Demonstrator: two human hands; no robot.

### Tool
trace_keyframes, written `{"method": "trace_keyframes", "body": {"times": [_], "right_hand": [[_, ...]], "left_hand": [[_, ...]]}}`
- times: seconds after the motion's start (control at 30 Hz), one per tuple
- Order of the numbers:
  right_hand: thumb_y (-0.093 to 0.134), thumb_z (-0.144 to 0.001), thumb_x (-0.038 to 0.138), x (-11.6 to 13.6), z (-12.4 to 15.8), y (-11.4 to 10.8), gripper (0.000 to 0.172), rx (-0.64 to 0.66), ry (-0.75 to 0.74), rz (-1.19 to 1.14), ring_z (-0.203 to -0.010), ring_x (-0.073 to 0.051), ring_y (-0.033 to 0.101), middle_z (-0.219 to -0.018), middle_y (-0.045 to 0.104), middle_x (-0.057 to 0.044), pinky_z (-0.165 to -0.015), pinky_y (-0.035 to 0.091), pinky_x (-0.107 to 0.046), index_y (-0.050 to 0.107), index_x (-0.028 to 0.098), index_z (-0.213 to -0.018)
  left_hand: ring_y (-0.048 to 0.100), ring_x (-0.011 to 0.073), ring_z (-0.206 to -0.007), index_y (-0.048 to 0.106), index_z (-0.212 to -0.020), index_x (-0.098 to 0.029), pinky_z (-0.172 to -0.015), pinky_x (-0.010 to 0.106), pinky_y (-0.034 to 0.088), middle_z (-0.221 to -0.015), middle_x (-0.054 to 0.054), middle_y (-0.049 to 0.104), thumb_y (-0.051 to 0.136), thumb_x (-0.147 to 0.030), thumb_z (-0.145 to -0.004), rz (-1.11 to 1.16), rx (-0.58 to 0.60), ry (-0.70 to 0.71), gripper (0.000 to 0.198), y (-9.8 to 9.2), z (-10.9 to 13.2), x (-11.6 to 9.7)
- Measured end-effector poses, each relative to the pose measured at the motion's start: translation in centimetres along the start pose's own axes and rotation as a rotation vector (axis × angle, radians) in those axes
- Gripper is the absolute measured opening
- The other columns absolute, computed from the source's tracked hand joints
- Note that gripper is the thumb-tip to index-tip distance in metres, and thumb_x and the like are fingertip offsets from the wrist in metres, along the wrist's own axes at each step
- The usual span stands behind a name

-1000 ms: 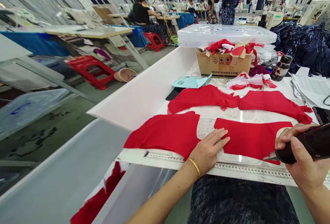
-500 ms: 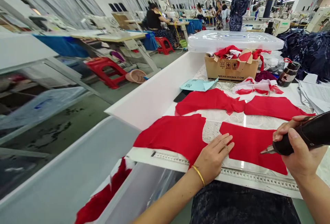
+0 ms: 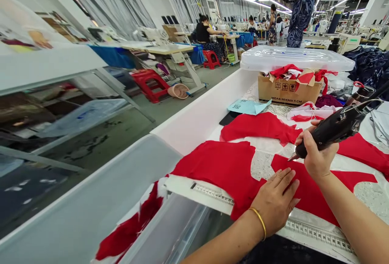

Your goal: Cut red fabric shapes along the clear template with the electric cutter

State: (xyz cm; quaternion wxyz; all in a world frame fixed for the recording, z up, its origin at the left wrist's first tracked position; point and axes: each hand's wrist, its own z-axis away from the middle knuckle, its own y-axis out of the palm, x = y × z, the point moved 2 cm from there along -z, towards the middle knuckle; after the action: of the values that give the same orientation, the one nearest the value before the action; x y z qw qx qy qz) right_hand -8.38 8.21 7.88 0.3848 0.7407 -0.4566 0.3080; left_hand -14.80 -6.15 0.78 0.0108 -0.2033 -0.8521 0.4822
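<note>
Pressing flat on the red fabric piece (image 3: 352, 177), the left hand (image 3: 275, 201) keeps its fingers (image 3: 287, 179) stretched and close together, palm down, and holds nothing. It lies at the left end of this piece, close to the near table edge where a measuring tape (image 3: 212, 193) runs. The right hand (image 3: 316, 154) has its fingers wrapped tightly around a black tool (image 3: 334, 128), which is tilted with the metal tip low and to the left. The tip touches the far left edge of the same piece, just beyond the left fingertips. A second red piece (image 3: 219, 162) lies to the left, and a strip of bare lace surface (image 3: 258, 165) separates the two. A third red piece (image 3: 261, 126) lies farther away. The cardboard box (image 3: 288, 92) stands well apart at the far side.
</note>
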Motion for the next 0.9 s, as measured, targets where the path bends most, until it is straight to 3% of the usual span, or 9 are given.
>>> {"method": "trace_keyframes", "body": {"times": [0.33,0.9], "right_hand": [[0.074,-0.076,0.034,-1.8,-0.6,3.1,0.027,-0.027,0.031,-0.014,-0.044,-0.012,0.059,-0.059,0.060,0.009,-0.047,0.051,-0.026,0.056,0.023,-0.094],[0.075,-0.075,0.033,-1.7,0.0,3.8,0.026,-0.023,0.079,-0.049,-0.043,-0.012,0.057,-0.056,0.060,0.008,-0.045,0.050,-0.026,0.054,0.023,-0.088]], "left_hand": [[0.063,0.0314,-0.129,0.066,-0.124,-0.005,-0.107,0.043,0.057,-0.132,0.021,0.068,0.049,-0.035,-0.107,-0.047,-0.033,-0.023,0.038,0.9,0.7,-0.2],[0.062,0.0300,-0.130,0.065,-0.127,-0.006,-0.106,0.042,0.056,-0.132,0.021,0.068,0.048,-0.039,-0.108,-0.048,-0.049,-0.049,0.041,1.1,0.8,-0.4]]}}
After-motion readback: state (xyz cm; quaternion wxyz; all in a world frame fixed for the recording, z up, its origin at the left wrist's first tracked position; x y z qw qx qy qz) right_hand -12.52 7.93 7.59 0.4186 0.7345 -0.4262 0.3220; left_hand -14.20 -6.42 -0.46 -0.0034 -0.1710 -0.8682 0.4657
